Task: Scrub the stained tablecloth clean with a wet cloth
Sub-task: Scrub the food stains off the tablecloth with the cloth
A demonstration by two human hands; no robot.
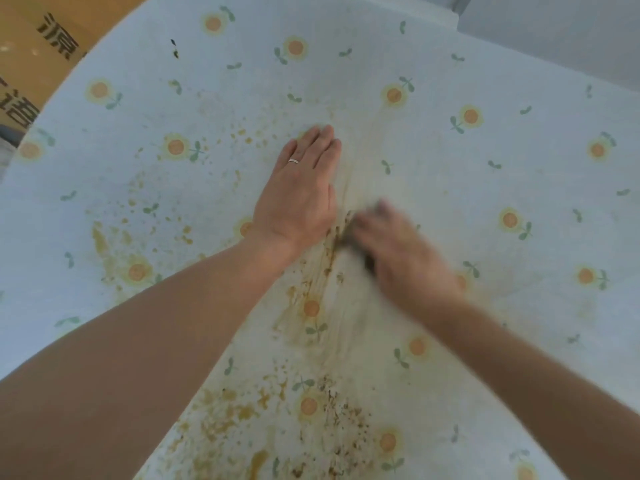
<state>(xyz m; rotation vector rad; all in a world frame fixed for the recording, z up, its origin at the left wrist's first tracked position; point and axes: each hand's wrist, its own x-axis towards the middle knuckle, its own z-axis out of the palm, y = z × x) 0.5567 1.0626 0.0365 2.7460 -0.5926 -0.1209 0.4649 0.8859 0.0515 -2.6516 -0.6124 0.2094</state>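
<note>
left forearm (145, 341), bare, fills the lower left of the frame and runs up to the centre; right forearm (540, 375), bare, enters from the lower right. both lie above the tablecloth (450, 188), a pale sheet printed with orange flowers and green leaves that covers nearly the whole frame. left hand (298, 195), at centre, lies palm down and flat on the tablecloth, fingers straight and together, pointing to the top of the frame; a ring (293, 161) sits on one finger. right hand (405, 258), just right of centre and close beside the left hand, is smeared by motion blur; it lies on a dark cloth (370, 264), of which only small patches show at the fingertips and under the palm; whether the fingers curl round the cloth or press it flat cannot be told. a crease (349, 174) in the tablecloth runs between the two hands. stains (221, 417), yellow-brown with darker specks, spread over the lower centre, the left centre and the strip between the hands. a few dark marks (174, 48) lie at upper left. a brown box (41, 46) with black printed characters shows beyond the tablecloth's edge, upper left corner.
</note>
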